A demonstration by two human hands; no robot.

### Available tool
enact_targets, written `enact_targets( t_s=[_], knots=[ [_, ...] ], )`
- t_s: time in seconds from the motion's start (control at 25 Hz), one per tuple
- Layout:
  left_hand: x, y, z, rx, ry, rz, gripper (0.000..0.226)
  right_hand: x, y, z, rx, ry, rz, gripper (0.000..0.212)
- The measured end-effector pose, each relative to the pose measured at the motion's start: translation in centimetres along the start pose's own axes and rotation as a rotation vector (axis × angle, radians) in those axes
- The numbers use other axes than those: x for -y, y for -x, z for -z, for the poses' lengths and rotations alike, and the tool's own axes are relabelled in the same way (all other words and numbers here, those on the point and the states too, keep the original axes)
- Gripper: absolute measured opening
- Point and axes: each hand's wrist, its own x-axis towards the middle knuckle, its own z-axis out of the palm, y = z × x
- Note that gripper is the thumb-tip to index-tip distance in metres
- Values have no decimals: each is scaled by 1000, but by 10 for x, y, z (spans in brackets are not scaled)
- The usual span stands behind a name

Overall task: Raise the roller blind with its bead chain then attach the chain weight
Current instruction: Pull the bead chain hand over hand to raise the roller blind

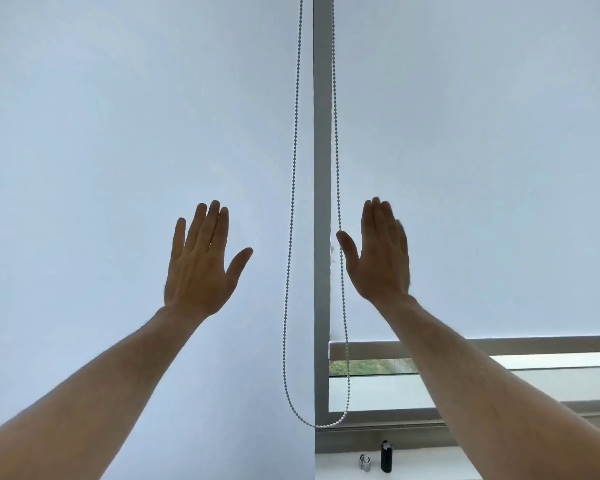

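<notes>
**Bead chain hangs free between two raised, flat hands**

The bead chain [293, 209] hangs as a long white loop in front of the grey window frame [322, 202]. Its left strand drops over the pale wall on the left, its right strand runs down along the frame's right edge, and the two meet in a curved bottom just above the lower frame rail. Nothing hangs on the loop.

The roller blind [482, 133] covers most of the pane on the right; its bottom bar [499, 346] sits low, leaving a strip of glass beneath it where some greenery shows.

On the white sill [430, 469] under the loop stand two small items close together: a black, upright cylindrical piece [386, 457] and, just to its left, a small silvery metal piece [364, 463]. Which of them is the chain weight cannot be told.

The right hand [380, 258] is raised in front of the blind, fingers straight and together, holding nothing; the tip of its thumb lies at the right strand of the chain, though contact cannot be confirmed. The left hand [200, 265] is raised before the wall, well left of the chain, fingers straight, thumb spread, its grip empty too.
</notes>
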Motion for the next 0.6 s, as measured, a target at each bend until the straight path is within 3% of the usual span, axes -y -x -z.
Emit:
enact_targets(
  t_s=[0.16,0.32,0.6],
  knots=[
    [-6,6,-6,-15,-1,-4,73,7,-2,-8,63,-267,-93,46],
    [-16,9,-11,-26,62,-26,72,21,-6,-11,103,-568,-214,39],
    [-48,15,-10,-70,302,-46,40,34,7,-10,87,-654,-214,30]
  ],
)
